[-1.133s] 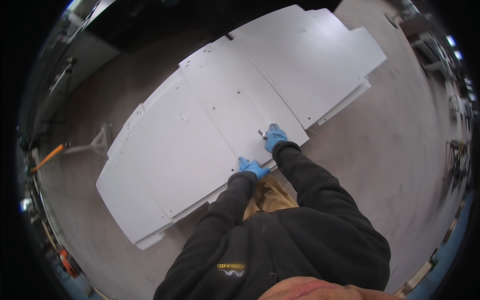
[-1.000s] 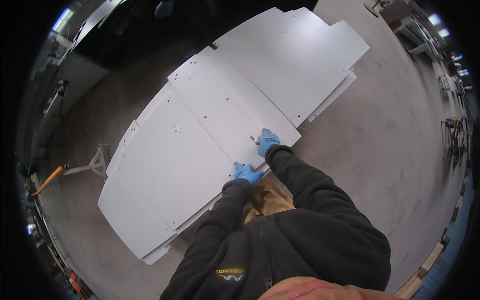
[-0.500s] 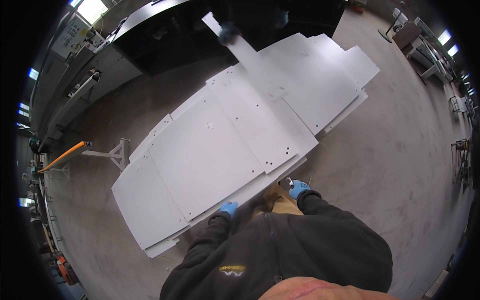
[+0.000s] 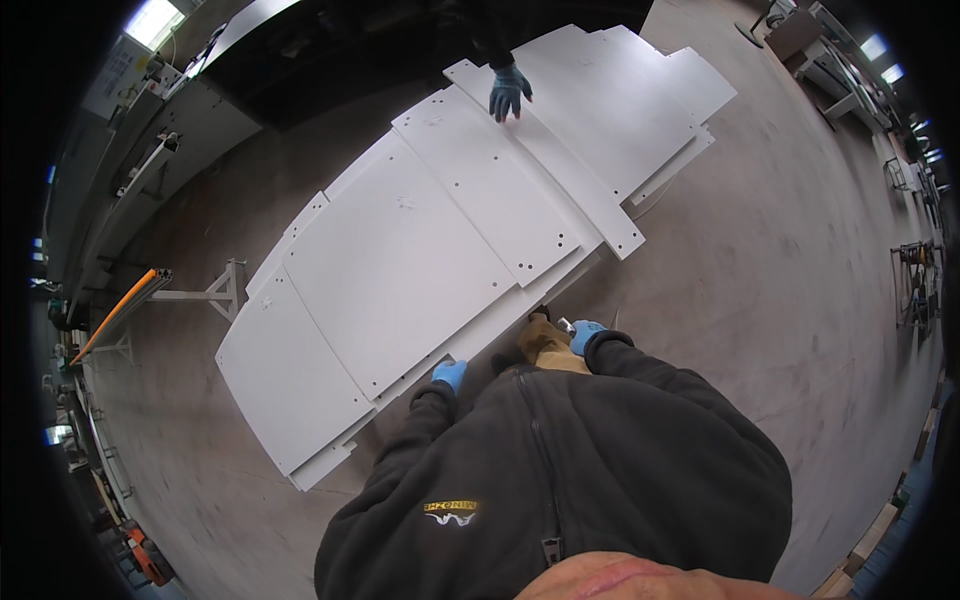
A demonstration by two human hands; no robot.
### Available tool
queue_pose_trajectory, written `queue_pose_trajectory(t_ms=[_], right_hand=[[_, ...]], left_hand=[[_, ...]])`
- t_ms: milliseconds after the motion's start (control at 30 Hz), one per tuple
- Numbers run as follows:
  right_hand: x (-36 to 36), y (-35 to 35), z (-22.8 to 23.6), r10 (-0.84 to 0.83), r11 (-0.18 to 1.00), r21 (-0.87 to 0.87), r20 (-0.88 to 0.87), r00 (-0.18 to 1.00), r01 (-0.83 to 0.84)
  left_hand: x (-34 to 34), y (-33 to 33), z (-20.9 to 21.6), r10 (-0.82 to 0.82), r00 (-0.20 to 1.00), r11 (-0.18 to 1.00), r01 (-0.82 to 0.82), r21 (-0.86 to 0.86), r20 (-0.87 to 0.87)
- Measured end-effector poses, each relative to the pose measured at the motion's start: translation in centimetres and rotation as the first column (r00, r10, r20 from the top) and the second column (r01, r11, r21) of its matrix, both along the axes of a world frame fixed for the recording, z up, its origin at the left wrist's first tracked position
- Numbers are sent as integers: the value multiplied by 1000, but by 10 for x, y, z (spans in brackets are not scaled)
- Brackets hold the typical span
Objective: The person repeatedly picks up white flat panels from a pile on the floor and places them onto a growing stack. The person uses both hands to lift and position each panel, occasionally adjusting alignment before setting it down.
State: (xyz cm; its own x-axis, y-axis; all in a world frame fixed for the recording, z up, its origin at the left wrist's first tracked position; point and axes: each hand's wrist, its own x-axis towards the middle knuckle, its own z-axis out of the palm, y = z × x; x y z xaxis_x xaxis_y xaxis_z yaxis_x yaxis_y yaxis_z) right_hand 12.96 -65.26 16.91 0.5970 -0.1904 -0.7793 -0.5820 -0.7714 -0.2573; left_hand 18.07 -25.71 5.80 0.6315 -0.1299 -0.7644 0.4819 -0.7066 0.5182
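My left hand (image 4: 450, 374), in a blue glove, is closed on the near edge of the large white panel (image 4: 400, 270). My right hand (image 4: 586, 337), also blue-gloved, is beside my leg, away from the panel, closed round a small shiny metal tool (image 4: 567, 327) whose exact kind is too small to tell. A long white strip (image 4: 570, 165) with holes at its ends lies slantwise across the layered white panels. Above the strip's far part is a co-worker's gloved hand (image 4: 509, 92), fingers spread.
Further white panel pieces (image 4: 610, 100) extend to the far right. An orange-topped rail (image 4: 120, 312) on a metal stand (image 4: 215, 295) is at the left. Workbenches line the far left and far right. Grey concrete floor (image 4: 760, 330) surrounds the panels.
The co-worker's white strip has come down from the far side onto the panels, and their hand is now off it with spread fingers. My hands keep their places relative to the panel.
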Motion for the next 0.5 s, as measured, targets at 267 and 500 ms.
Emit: queue_pose_trajectory(t_ms=[267,500], right_hand=[[-26,-13,-28,-38,998,-48,118,992,44],[-26,-30,-27,62,994,-80,-118,991,-72]], left_hand=[[16,-10,-23,-173,985,974,169,148,14],[17,-12,-5,-636,743,769,589,247,207]])
